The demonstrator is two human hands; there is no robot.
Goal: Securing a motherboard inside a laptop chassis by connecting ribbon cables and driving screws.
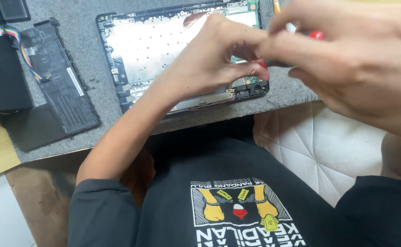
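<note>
An opened laptop base (118, 68) lies on a grey work surface (86, 50), its silver inner plate and a strip of green circuit board showing. My left hand (209, 61) hovers over its right part, fingers pinched on the lower end of a small red-and-black tool (317, 34). My right hand (365, 59) is close to the camera at the upper right and closed around the upper part of that tool. Most of the tool is hidden by my fingers.
A flat black battery pack (61, 87) with coloured wires (24, 52) lies left of the laptop base. A black panel (1, 73) sits at the far left. Below the table edge are my black printed shirt (237, 201) and a white quilted cushion (328, 146).
</note>
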